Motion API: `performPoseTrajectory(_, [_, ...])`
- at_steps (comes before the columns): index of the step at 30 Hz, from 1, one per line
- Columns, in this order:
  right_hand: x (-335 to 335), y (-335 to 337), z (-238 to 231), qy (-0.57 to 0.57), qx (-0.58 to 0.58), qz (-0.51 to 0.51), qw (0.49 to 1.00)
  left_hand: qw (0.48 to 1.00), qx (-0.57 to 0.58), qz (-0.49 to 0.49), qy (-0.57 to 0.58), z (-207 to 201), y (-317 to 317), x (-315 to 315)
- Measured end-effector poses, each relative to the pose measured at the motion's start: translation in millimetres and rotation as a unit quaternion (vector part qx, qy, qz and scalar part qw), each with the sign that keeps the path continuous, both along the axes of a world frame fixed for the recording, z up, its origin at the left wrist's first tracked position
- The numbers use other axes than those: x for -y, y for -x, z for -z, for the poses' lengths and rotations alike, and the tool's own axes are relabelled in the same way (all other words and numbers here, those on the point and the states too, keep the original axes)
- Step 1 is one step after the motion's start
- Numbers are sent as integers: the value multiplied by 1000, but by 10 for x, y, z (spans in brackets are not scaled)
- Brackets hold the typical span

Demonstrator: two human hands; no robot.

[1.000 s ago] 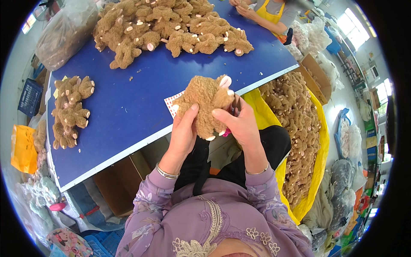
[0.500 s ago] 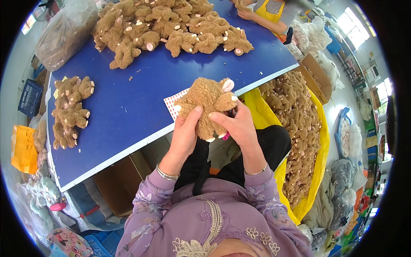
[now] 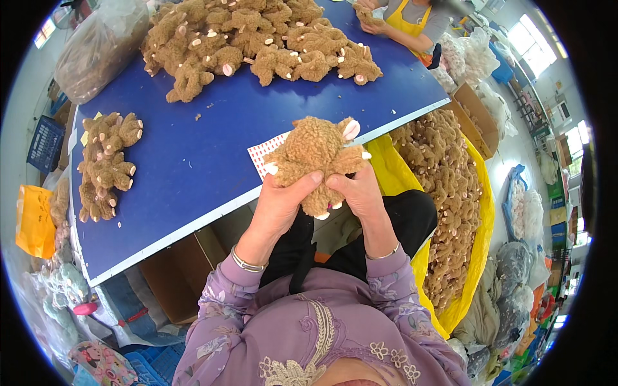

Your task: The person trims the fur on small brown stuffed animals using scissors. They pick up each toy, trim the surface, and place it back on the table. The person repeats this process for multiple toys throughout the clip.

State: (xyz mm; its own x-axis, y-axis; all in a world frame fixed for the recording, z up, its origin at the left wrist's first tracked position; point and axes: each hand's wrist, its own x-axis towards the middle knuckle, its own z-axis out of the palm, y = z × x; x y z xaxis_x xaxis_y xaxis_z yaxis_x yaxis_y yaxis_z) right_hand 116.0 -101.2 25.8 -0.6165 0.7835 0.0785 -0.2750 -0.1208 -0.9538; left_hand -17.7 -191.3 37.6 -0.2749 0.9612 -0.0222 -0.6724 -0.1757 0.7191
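Observation:
Between my two hands is a brown plush toy with white-tipped paws and a pink-lined ear, held over the table's near edge. My left hand grips its left side, and my right hand its right side. Both thumbs press into the middle of the body, nearly meeting; the other fingers are hidden beneath it. Partly behind the toy, a white sheet with rows of small red marks lies on the blue table.
A large heap of brown plush toys covers the far table. Several more toys sit at the left. On my right stands a yellow-edged sack full of them. A plastic bag rests far left. Another person works at the far right.
The toy has turned slightly and tilted in my hands. Both thumbs have come closer together on its middle, and my right hand has shifted a little lower.

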Motion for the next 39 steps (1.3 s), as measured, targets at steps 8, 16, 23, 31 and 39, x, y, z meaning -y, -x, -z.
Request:
performPoseTrajectory(8, [-7,1,30,-9,-23,-3,1000,1000,-9,14,-7,-23,5,11])
performPoseTrajectory(16, [-28,-8,124,12,-36,0,999,999,-41,20,-3,-53,14,13])
performPoseTrajectory(23, [-34,-33,150,-9,-33,-14,999,999,-48,23,5,-54,2,-8])
performPoseTrajectory(31, [45,-34,-52,-40,57,21,997,993,-103,-48,10,-25,-20,-51])
performPoseTrajectory(39, [122,-6,-149,-16,113,44,993,975,-187,-90,82,129,-46,-77])
